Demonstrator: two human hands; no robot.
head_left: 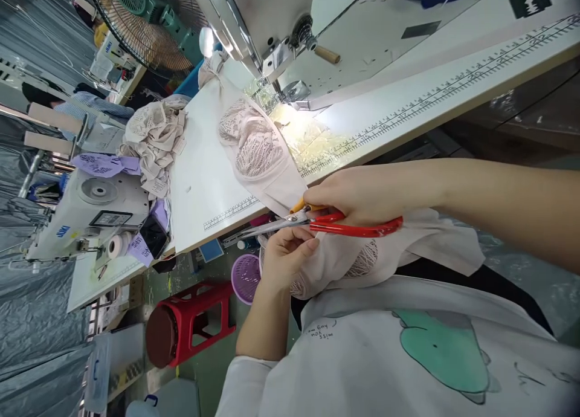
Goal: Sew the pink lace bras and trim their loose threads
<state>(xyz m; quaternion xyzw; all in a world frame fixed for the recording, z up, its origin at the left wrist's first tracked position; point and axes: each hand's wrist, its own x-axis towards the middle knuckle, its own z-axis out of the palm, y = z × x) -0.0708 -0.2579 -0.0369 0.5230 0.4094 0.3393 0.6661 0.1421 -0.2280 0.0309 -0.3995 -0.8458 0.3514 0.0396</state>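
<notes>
My right hand [357,196] is wrapped round a pair of scissors [353,228] with red handles, its blades pointing left. An orange piece [301,206] shows by the pivot under my fingers; its kind is unclear. Just below the blades, my left hand [290,254] has its fingers curled and pinched on the pale pink lace bra [258,148]. One part of the bra lies on the table by the sewing machine's needle; more of the pale fabric [362,254] hangs across my lap. The exact spot between the blades is hidden.
A lit sewing machine [281,30] stands over the white table [203,193], which has ruler tape along its edge. Left are a fabric pile [156,139], another sewing machine [90,211] and a phone [154,232]. A red stool [194,320] and purple basket [245,278] stand below.
</notes>
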